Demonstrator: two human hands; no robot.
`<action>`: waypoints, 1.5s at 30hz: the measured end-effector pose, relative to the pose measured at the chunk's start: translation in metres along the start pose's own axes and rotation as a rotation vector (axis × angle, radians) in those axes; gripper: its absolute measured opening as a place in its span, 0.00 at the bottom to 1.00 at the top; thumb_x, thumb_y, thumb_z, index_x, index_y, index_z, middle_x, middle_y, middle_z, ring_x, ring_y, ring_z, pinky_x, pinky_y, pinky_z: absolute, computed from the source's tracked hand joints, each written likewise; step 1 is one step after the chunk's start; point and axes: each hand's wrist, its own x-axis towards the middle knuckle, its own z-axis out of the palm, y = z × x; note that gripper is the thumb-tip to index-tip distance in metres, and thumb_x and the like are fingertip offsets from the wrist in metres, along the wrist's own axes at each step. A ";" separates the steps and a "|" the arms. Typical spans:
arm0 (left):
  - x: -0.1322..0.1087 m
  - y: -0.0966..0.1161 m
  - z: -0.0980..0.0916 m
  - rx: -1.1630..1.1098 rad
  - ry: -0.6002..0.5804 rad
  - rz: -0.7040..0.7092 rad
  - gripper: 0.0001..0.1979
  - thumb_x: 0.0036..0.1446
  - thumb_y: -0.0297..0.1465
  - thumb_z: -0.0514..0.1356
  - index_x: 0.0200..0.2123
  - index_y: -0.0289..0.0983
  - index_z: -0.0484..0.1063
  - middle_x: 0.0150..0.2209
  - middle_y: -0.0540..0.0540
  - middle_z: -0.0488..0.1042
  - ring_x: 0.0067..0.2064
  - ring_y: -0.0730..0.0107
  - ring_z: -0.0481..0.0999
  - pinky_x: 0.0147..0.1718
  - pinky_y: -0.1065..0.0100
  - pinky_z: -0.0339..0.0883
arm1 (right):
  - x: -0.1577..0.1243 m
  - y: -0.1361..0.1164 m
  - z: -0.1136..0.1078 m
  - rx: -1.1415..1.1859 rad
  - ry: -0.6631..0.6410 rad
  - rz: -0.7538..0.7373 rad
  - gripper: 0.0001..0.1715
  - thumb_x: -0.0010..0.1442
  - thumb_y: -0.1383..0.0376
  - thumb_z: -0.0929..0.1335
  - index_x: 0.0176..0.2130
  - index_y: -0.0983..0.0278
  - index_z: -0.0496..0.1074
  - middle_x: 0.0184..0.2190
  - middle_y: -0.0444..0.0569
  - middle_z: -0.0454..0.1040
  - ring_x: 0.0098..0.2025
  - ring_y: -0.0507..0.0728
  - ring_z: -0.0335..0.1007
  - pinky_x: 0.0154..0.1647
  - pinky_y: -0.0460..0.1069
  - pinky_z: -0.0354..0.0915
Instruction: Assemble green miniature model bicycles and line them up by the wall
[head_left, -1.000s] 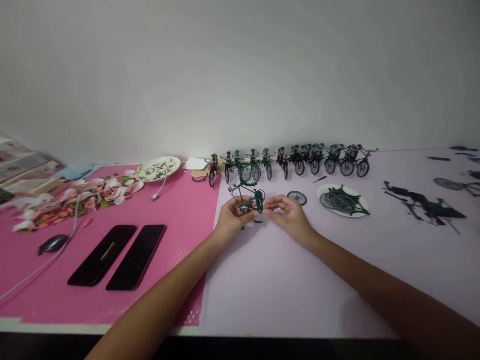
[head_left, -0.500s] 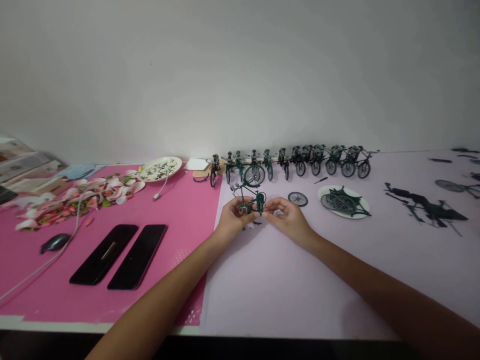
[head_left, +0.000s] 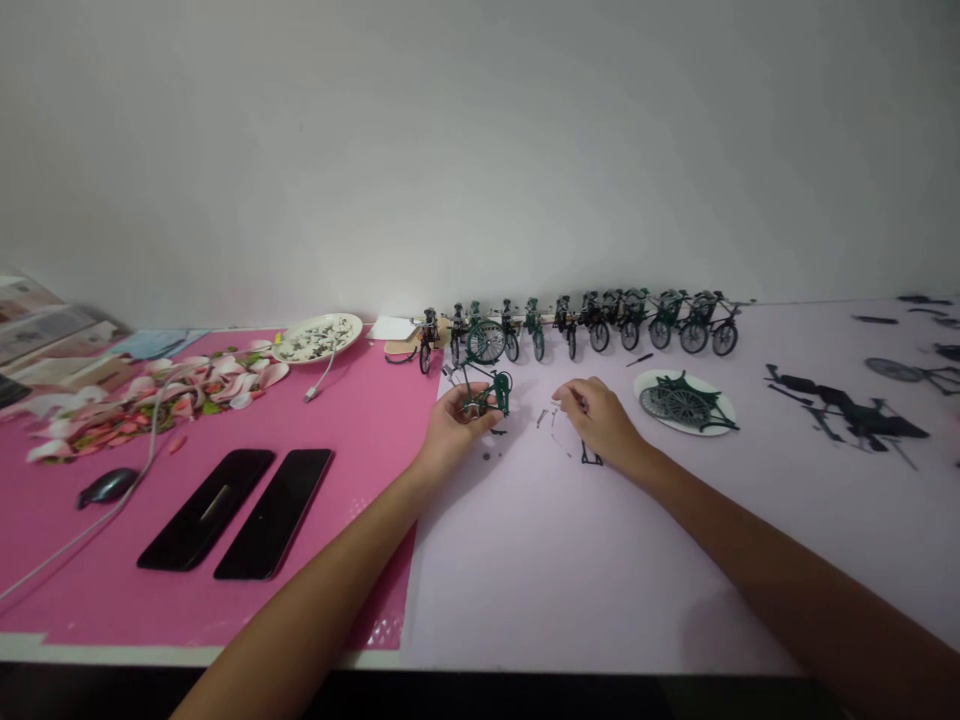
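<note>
My left hand (head_left: 450,432) is closed around a partly built green miniature bicycle (head_left: 496,394), tilted with one spoked wheel (head_left: 485,342) up. My right hand (head_left: 602,420) is over the lilac tabletop to the right, its thumb and forefinger pinched together; whatever is between them is too small to make out. Just below those fingertips show a thin pale strand (head_left: 554,432) and a small black frame-shaped part (head_left: 591,459). Tiny grey bits (head_left: 487,456) lie under the bicycle.
Several finished miniature bicycles (head_left: 599,335) line the wall. A white plate (head_left: 720,431) holds wheels and green parts; dark bicycle parts (head_left: 862,412) are farther right. On the pink surface are two phones (head_left: 274,515), petals (head_left: 187,390), a cable (head_left: 154,440) and another plate (head_left: 352,342).
My right hand has come away from the bicycle and moved right, covering the loose wheel there. My left hand has shifted slightly left with the bicycle.
</note>
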 end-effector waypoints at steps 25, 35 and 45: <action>0.001 -0.004 -0.003 -0.040 -0.007 0.004 0.27 0.41 0.30 0.77 0.46 0.36 0.75 0.40 0.47 0.79 0.37 0.71 0.78 0.40 0.67 0.72 | -0.008 0.002 0.018 -0.371 -0.158 -0.128 0.08 0.69 0.65 0.69 0.37 0.60 0.78 0.44 0.54 0.79 0.53 0.68 0.65 0.50 0.61 0.61; 0.000 -0.001 -0.003 -0.037 -0.011 -0.013 0.28 0.39 0.30 0.78 0.45 0.36 0.75 0.40 0.46 0.80 0.39 0.69 0.80 0.42 0.66 0.74 | -0.004 -0.002 0.016 -0.151 -0.083 -0.143 0.09 0.70 0.69 0.64 0.37 0.60 0.71 0.40 0.53 0.77 0.50 0.65 0.68 0.50 0.60 0.65; -0.002 -0.002 -0.001 -0.012 -0.033 0.006 0.27 0.40 0.31 0.77 0.45 0.36 0.74 0.39 0.47 0.79 0.38 0.70 0.79 0.42 0.66 0.74 | -0.012 -0.033 0.011 0.021 0.089 -0.379 0.04 0.68 0.68 0.67 0.40 0.59 0.72 0.37 0.51 0.78 0.44 0.63 0.73 0.48 0.59 0.69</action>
